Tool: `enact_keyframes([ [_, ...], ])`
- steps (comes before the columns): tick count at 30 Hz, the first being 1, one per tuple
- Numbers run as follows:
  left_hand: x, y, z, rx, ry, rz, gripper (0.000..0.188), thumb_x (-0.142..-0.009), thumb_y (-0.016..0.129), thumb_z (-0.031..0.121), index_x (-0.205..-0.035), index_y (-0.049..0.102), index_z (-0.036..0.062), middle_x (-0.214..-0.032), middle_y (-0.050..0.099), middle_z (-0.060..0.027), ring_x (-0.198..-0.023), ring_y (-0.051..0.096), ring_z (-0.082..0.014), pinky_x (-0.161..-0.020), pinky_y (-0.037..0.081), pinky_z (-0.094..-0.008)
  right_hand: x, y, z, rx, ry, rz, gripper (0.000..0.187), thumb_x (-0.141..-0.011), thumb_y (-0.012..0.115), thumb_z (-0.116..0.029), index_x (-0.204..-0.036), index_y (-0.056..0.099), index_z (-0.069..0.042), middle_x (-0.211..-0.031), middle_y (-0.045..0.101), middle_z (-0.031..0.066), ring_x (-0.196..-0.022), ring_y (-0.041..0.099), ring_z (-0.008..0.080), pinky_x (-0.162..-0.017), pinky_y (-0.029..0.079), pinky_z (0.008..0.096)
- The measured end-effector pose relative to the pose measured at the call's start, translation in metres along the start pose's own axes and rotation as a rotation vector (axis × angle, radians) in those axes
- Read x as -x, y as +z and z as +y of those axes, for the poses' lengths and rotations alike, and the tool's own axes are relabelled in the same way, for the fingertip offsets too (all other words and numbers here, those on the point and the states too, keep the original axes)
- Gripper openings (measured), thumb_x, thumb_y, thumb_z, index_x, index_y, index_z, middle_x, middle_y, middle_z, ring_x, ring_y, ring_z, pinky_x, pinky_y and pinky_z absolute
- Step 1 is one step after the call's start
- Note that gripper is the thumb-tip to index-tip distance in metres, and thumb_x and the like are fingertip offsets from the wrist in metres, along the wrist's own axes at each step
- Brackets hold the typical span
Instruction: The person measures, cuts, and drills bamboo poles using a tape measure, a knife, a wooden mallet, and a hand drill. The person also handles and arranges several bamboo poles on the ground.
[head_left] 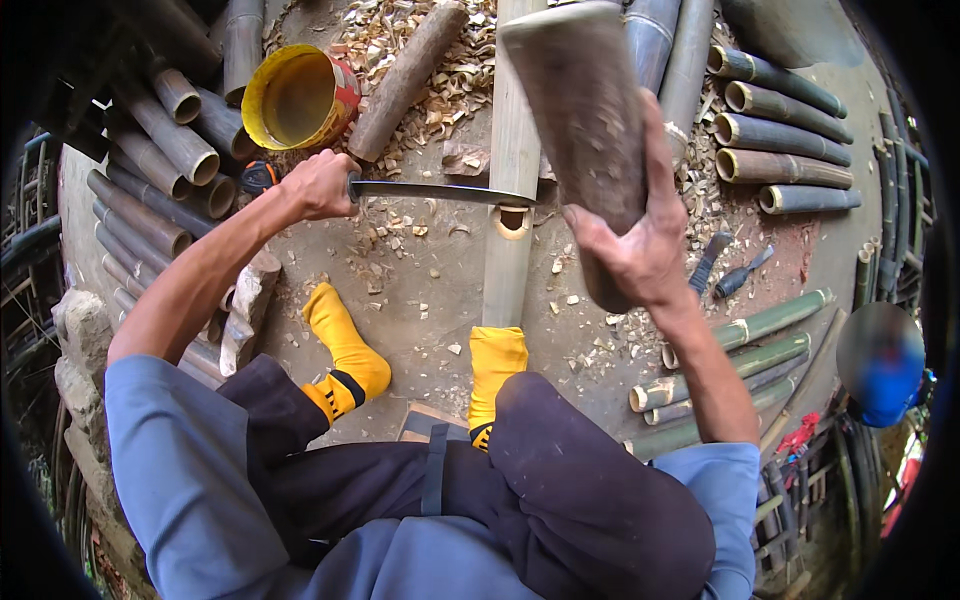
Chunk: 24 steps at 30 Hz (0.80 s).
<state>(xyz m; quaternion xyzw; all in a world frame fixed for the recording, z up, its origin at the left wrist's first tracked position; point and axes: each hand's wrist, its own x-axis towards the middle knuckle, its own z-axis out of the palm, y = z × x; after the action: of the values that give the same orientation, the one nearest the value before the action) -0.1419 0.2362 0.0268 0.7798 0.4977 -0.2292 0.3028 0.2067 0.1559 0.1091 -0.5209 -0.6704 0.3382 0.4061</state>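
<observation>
- Pale, smooth, round bamboo pole [513, 150]: stretches out before me, near end at my yellow-socked foot [497, 362].
- Long, curved, grey metal blade [435, 190]: crosses the pole at its cut notch [512, 220]; my left hand [318, 187] clenches its handle [354, 186].
- Thick, brown wooden block [588, 115]: blurred, clasped in my right hand [645, 240].

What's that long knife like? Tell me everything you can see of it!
The knife has a long, slim, slightly curved blade that looks like grey metal. The left hand grips its handle, mostly hidden in the fist; only a dark bit beside the blade shows. It lies nearly level, pointing right, its far part across the pale bamboo pole, at the upper edge of the hole. The tip is hard to make out.
</observation>
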Motion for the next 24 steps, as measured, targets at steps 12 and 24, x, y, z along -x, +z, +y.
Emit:
enact_keyframes([
  [12, 0.052, 0.068, 0.003, 0.03, 0.161, 0.563, 0.026, -0.065, 0.067, 0.011, -0.087, 0.056, 0.0067, -0.076, 0.058, -0.0145, -0.074, 0.059, -0.0323, -0.065, 0.046, -0.0436, 0.074, -0.001, 0.023, 0.076, 0.313, -0.039, 0.098, -0.068, 0.069, -0.015, -0.148, 0.014, -0.02, -0.133, 0.044, 0.0255, -0.113, 0.055, 0.0375, -0.098, 0.046, 0.0426],
  [24, 0.046, 0.067, -0.001, -0.186, 0.337, 0.371, 0.035, -0.063, 0.065, 0.007, -0.093, 0.048, 0.0071, -0.08, 0.053, -0.0079, -0.079, 0.057, -0.0263, -0.067, 0.044, -0.0371, 0.168, 0.02, 0.018, 0.112, 0.712, 0.025, 0.098, -0.066, 0.071, -0.006, -0.147, 0.017, -0.01, -0.139, 0.041, 0.0217, -0.12, 0.049, 0.0332, -0.1, 0.041, 0.0385],
])
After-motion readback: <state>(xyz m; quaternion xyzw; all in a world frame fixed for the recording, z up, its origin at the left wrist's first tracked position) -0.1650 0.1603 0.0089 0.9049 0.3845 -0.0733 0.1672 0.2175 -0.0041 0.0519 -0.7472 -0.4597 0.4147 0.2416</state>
